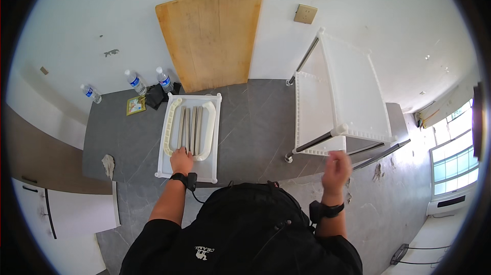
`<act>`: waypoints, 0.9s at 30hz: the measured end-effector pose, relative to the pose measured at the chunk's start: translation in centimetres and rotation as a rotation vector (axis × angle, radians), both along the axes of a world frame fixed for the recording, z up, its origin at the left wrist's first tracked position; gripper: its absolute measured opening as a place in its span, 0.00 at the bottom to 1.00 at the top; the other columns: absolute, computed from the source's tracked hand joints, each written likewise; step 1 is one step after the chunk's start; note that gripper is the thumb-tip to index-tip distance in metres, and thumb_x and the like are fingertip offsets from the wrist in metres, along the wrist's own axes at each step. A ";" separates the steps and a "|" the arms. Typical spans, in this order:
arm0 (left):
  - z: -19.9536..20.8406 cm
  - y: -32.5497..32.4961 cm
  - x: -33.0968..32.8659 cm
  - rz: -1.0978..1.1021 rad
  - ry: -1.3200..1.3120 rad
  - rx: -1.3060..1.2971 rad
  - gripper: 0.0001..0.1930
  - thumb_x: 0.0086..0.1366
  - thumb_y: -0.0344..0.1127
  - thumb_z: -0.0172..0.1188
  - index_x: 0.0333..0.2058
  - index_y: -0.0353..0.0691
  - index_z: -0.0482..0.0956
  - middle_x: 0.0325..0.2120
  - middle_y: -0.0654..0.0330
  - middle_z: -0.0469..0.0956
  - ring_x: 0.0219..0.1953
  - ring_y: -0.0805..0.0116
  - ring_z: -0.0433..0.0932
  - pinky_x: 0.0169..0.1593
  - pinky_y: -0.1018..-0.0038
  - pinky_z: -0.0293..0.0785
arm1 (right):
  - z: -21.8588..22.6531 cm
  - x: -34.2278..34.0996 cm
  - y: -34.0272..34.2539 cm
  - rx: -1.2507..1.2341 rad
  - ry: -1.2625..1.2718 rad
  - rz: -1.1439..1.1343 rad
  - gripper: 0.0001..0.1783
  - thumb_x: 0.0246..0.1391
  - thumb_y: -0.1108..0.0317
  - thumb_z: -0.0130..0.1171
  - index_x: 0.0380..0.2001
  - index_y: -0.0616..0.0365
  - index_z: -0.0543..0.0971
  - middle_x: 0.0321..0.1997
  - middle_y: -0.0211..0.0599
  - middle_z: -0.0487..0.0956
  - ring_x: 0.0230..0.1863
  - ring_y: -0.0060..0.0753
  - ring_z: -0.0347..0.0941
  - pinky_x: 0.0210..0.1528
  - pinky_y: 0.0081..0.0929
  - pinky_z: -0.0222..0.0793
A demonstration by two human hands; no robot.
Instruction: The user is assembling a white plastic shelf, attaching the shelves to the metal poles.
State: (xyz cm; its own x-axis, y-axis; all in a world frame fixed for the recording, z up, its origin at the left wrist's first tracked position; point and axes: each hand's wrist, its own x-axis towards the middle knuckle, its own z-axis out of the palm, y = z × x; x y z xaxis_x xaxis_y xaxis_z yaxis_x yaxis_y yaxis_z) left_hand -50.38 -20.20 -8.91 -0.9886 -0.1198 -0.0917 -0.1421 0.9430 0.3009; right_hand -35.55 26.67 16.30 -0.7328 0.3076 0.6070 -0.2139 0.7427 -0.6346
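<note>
On the grey table lies a white rectangular shelf panel [216, 121], holding several metal tubes [193, 127] between two cream curved plastic rails [209, 132]. My left hand [181, 161] is at the near ends of these tubes, fingers closed round the end of one at the left. To the right stands a partly assembled white rack [358, 86], its panels joined by metal tubes with white corner fittings. My right hand [336, 172] is raised in front of the rack's near side, fingers curled; whatever they may hold is hidden.
Plastic water bottles [135, 82] stand at the table's back left, beside a black crumpled bag [154, 96] and a small yellow packet [136, 105]. A wooden board [209, 40] leans on the wall. A rag [108, 165] lies at the left front edge. A dark bar [381, 155] extends right of my right hand.
</note>
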 end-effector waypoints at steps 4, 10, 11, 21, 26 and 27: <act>-0.1 0.3 -0.1 -0.017 0.023 -0.024 0.22 0.64 0.43 0.61 0.53 0.37 0.78 0.43 0.49 0.79 0.49 0.47 0.77 0.52 0.52 0.74 | 3.7 -1.7 2.0 0.043 0.218 -0.216 0.09 0.55 0.78 0.60 0.40 0.59 0.81 0.39 0.43 0.79 0.43 0.43 0.76 0.46 0.32 0.72; 0.0 0.9 0.6 0.020 0.043 -0.058 0.25 0.64 0.41 0.62 0.57 0.37 0.74 0.51 0.49 0.74 0.55 0.46 0.72 0.57 0.55 0.71 | 6.2 -5.8 -0.7 0.482 -0.070 -0.266 0.26 0.53 0.68 0.67 0.56 0.52 0.77 0.64 0.46 0.69 0.65 0.49 0.68 0.71 0.54 0.52; -0.1 1.0 0.6 0.023 0.090 -0.049 0.25 0.64 0.39 0.62 0.57 0.37 0.74 0.52 0.48 0.73 0.56 0.46 0.71 0.57 0.54 0.70 | 5.2 -6.4 -0.7 0.493 -0.093 -0.285 0.29 0.51 0.65 0.69 0.58 0.49 0.76 0.63 0.43 0.72 0.67 0.48 0.67 0.75 0.58 0.42; 0.3 3.6 1.1 -0.037 0.379 0.043 0.22 0.60 0.32 0.61 0.54 0.35 0.76 0.53 0.43 0.72 0.56 0.40 0.69 0.59 0.49 0.66 | 3.4 -6.7 2.3 0.386 0.152 -0.223 0.11 0.46 0.76 0.65 0.34 0.51 0.79 0.45 0.31 0.83 0.53 0.37 0.78 0.58 0.39 0.59; 2.8 7.9 0.4 -0.035 0.379 0.105 0.18 0.60 0.33 0.62 0.49 0.37 0.80 0.50 0.45 0.74 0.54 0.41 0.70 0.58 0.50 0.66 | 2.9 -4.4 4.5 0.350 0.235 -0.190 0.10 0.41 0.78 0.64 0.28 0.50 0.78 0.40 0.26 0.84 0.44 0.35 0.79 0.55 0.35 0.60; 3.2 8.9 0.0 -0.033 0.385 0.102 0.18 0.60 0.33 0.62 0.49 0.37 0.80 0.50 0.45 0.74 0.54 0.41 0.70 0.58 0.50 0.66 | 3.1 -3.8 5.2 0.342 0.264 -0.196 0.12 0.37 0.80 0.63 0.25 0.49 0.77 0.36 0.25 0.83 0.42 0.33 0.79 0.52 0.34 0.60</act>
State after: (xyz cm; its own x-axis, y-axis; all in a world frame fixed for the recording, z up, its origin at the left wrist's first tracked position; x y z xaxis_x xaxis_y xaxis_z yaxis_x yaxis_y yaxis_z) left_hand -50.36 -11.29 -5.69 -0.9562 -0.0964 0.2763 0.0296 0.9075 0.4190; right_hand -39.37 31.88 19.38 -0.4877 0.1751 0.8553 -0.1699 0.9419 -0.2896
